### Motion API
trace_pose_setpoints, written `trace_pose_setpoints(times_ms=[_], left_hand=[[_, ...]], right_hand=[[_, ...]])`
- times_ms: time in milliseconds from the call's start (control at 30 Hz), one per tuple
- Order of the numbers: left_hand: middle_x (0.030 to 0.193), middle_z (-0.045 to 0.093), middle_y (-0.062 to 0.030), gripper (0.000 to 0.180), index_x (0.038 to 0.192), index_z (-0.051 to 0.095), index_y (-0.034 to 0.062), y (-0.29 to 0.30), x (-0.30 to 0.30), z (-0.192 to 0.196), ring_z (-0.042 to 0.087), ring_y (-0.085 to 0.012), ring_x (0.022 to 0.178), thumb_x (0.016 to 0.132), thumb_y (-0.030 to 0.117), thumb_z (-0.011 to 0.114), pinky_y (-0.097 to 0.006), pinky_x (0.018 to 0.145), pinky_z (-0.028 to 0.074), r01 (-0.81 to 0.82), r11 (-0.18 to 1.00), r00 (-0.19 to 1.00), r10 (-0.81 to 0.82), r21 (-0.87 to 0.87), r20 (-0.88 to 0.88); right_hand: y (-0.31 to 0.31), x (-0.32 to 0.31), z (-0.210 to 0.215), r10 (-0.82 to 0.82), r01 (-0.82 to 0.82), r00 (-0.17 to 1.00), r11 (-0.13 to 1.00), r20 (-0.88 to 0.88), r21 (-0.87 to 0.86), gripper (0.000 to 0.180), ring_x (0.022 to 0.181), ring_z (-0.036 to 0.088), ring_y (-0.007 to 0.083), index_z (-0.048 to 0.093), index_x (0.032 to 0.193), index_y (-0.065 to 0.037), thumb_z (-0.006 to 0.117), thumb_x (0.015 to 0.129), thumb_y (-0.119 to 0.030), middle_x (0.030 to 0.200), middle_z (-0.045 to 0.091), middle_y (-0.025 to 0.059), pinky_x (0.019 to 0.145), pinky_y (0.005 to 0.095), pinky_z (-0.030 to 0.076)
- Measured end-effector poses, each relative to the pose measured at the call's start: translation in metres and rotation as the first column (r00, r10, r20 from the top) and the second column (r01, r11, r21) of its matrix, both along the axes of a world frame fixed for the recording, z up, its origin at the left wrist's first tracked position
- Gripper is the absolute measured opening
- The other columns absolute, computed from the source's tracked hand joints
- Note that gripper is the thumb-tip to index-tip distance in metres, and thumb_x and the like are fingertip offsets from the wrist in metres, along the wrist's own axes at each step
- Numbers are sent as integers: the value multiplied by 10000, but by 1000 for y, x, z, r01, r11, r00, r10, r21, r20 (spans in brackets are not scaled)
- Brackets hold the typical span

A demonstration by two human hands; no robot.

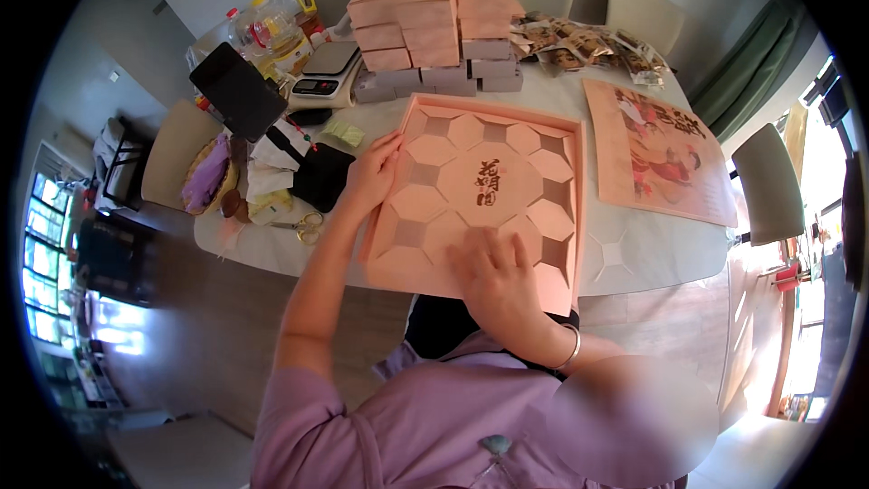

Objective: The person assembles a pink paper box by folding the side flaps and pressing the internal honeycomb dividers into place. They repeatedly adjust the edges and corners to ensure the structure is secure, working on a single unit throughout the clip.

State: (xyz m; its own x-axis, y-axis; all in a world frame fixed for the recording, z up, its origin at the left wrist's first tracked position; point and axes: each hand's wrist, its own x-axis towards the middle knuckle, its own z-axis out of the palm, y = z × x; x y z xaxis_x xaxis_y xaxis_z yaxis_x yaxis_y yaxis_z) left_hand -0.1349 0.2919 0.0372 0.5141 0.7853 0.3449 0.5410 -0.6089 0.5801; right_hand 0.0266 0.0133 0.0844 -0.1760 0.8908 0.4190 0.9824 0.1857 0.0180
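A shallow square pink box [579, 181] is tilted over the near edge of the table in front of me. Inside lies a pink card insert [453, 158] with several square openings around a printed middle panel. My left hand [373, 170] grips the box's left wall, fingers curled over the rim. Over the near part of the insert, my right hand [496, 285] has its fingers spread and pointing down at the card. Those fingertips are slightly blurred, so I cannot tell how firmly they touch it.
Pink and grey boxes [425, 27] are stacked at the back, beside packets [579, 41]. A printed pink sheet [661, 154] lies right. Scissors [308, 228], a black tablet [237, 91], a scale [328, 68], bottles [272, 27] and a basket [213, 172] are left.
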Motion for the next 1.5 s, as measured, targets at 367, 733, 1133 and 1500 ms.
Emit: trace_pose_setpoints(times_ms=[367, 733, 1133, 1500], left_hand=[[1394, 661, -150, 396, 1428, 616, 77, -51, 3, -32, 673, -252, 1217, 1043, 59, 523, -307, 995, 516, 76, 973, 933, 8, -218, 360], [1524, 551, -180, 401, 1438, 582, -8, -72, 1, -37, 554, -252, 1376, 1051, -4, 480, -311, 1128, 427, 196, 956, 869, -67, -217, 490], [1600, 431, -144, 627, 1456, 593, 74, -117, -55, 0, 402, -319, 1493, 914, 326, 781, -454, 1154, 396, 348, 932, 918, -318, -98, 236], [1592, 403, -126, 950, 1480, 565, 148, -150, -33, 53, 271, -374, 1554, 660, 447, 942, -543, 1252, 237, 567, 819, 807, -531, 86, -259]], right_hand=[[5, -66, -21, 56, -59, 998, 993, 33, 99, 437, 1341, 548, 404, 649, 1334, -113, 606, 913, -219, 1418, 584, 162, 1070, 667, 440], [10, -72, -27, -10, -3, 988, 997, 157, 82, 395, 1283, 564, 394, 666, 1256, -110, 629, 896, -268, 1394, 584, 147, 1022, 714, 441], [2, -16, 29, 206, -233, 966, 953, -154, -192, 632, 1432, 435, 351, 650, 1325, -94, 794, 800, -416, 1526, 471, 167, 1167, 603, 341], [-22, 49, 35, 40, -72, 971, 989, -236, -129, 676, 1365, 511, 341, 681, 1280, -116, 882, 718, -433, 1435, 564, 118, 1171, 546, 370]])
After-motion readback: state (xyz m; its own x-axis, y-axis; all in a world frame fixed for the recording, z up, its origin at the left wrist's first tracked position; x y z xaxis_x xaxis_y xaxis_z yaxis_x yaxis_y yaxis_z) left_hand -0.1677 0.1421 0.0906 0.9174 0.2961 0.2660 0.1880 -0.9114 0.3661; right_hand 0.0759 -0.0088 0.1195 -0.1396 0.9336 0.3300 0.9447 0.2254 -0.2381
